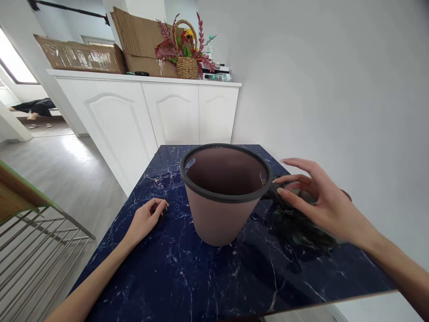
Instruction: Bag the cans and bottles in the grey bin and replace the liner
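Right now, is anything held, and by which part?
Left hand: nothing visible. Right hand: fingertips by the rim of the bin; whether they grip anything cannot be told.

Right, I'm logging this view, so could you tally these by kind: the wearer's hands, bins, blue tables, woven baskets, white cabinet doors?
Hands: 2 (left hand, right hand)
Bin: 1
Blue table: 1
Woven basket: 1
Cabinet doors: 3
Total: 8
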The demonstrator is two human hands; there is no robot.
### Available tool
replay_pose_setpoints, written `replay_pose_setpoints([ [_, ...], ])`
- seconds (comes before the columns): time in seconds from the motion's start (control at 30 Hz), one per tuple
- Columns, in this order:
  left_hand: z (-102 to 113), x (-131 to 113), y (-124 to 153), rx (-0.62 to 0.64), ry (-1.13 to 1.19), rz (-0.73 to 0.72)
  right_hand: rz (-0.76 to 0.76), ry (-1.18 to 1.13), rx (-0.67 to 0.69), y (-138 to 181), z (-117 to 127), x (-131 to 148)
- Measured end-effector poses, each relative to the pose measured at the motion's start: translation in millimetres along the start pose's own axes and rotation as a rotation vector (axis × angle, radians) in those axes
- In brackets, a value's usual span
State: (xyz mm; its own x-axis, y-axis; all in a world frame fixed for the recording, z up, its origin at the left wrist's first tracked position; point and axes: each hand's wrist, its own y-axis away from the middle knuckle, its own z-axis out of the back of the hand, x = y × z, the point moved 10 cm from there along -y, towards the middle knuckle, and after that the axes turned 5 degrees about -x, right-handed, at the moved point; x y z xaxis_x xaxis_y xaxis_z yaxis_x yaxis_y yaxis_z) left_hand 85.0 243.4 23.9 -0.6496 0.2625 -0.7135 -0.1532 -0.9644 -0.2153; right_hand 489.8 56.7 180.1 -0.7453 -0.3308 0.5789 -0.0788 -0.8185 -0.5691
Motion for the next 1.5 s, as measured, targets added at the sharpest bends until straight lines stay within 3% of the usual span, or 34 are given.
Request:
replay_pose_setpoints([
  [0.13,-1.2,-0.5,1.2,0.002,0.01,-0.013,0.23,0.026,-0.043,7.3,-8.6,78.9],
  [0.23,-1.0,-0.9,3.2,-0.001,0.009,-0.027,0.342,0.194,0.006,8.7,-28.2,104.3],
  [0.37,-1.5,-3.2,6.3,0.002,0.011,-0.047,0.42,0.275,-0.016,4.6,-44.4,109.4],
  [0.6,-2.2,-6.2,7.6,0.0,-0.002,-0.09,0.365,0.203,0.034,-30.7,-75.0,100.0],
  [0.7,-0.4,-5.0,8.6,0.006,-0.001,-0.095,0.253,-0.058,0.072,-45.5,-87.4,83.0],
  [0.8,1.0,-4.1,10.2,0.017,-0.001,-0.103,0.071,-0.298,0.005,-42.7,-102.1,40.8],
  [0.83,1.0,-4.2,10.7,0.02,0.0,-0.107,0.009,-0.272,-0.018,-37.0,-111.4,22.0],
  [0.9,0.0,-4.9,11.5,0.027,-0.005,-0.114,-0.103,0.026,0.065,-20.6,-144.6,-17.8],
  [1.0,-1.8,-6.8,12.3,0.033,-0.025,-0.125,-0.186,0.199,0.141,0.9,-186.4,-63.8],
  [1.07,-2.4,-8.0,12.8,0.036,-0.032,-0.131,-0.244,0.286,0.153,7.5,-201.5,-88.9],
  [1.17,-1.2,-9.2,13.1,0.036,-0.03,-0.138,-0.349,0.418,0.137,8.5,-201.8,-122.1],
  [1.33,1.1,-8.3,12.0,0.028,-0.033,-0.141,-0.525,0.572,0.071,8.4,-177.6,-164.1],
  [1.5,-0.9,-5.9,10.9,0.039,-0.036,-0.131,-0.473,0.585,0.123,17.1,-187.1,-156.6],
])
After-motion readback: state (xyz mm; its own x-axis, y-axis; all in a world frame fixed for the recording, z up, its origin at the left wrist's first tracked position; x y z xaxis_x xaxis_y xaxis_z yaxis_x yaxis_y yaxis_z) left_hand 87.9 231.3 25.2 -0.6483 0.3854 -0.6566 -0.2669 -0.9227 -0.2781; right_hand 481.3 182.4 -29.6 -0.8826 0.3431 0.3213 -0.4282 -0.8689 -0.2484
